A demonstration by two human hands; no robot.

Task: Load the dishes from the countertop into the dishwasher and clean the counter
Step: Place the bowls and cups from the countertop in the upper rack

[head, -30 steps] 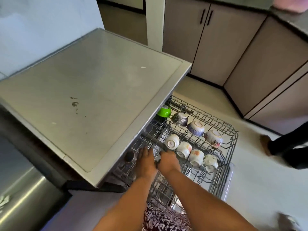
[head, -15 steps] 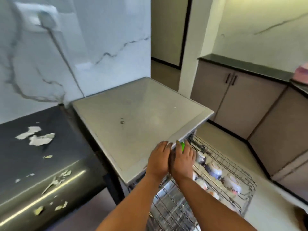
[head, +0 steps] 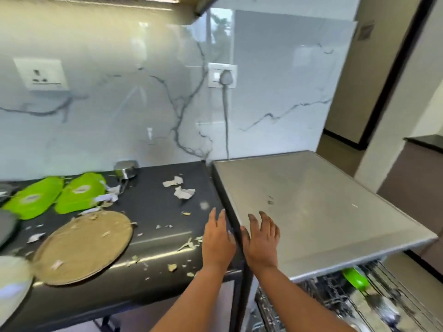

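My left hand (head: 217,238) hovers with straight fingers over the right end of the dark countertop (head: 153,212). My right hand (head: 261,238) is beside it, fingers spread, over the front left corner of the grey dishwasher top (head: 323,200). Both hold nothing. On the counter lie a round brass plate (head: 81,246), two green trays (head: 55,196), a small steel cup (head: 125,169) at the back and many paper scraps (head: 183,191). The dishwasher's wire rack (head: 359,305) is pulled out at lower right with a green bowl (head: 354,279) in it.
A white dish edge (head: 12,281) shows blurred at the lower left. A marble wall carries a socket (head: 40,73) and a plugged-in cord (head: 225,104). A doorway and cabinets lie to the right.
My view swung up and left from the rack to the counter. Both hands rose from the rack and now hover at the counter and dishwasher top, empty.
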